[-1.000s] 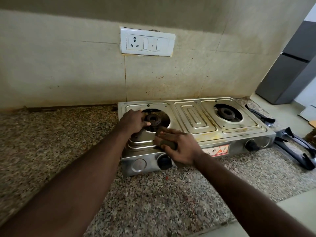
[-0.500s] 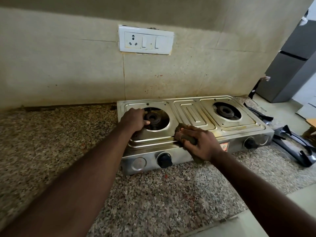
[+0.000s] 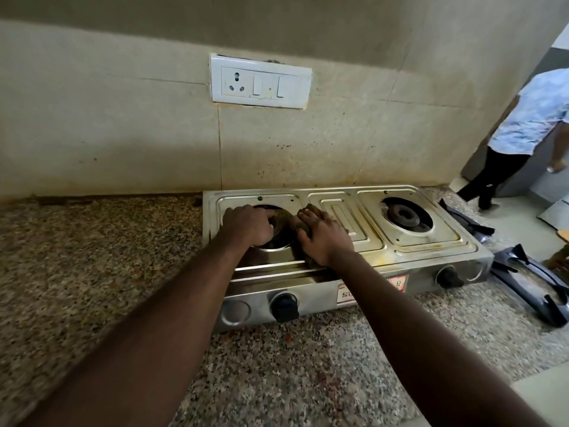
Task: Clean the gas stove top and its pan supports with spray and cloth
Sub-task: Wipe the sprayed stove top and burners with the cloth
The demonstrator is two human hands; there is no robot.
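A steel two-burner gas stove stands on the granite counter against the wall. My left hand rests curled on the left burner, fingers over its edge. Beside that burner, my right hand presses a dark brownish cloth flat on the stove top; most of the cloth is hidden under the palm. The right burner is bare. Two black pan supports lie on the counter to the stove's right. No spray bottle is in view.
Speckled granite counter stretches left and in front of the stove. Black knobs sit on the stove's front. A white socket and switch plate is on the tiled wall. A person in a light blue shirt walks at the far right.
My right hand has carried the cloth from the stove's front edge back and left, up beside the left burner. My left hand stays on the burner. A person has come into view at right.
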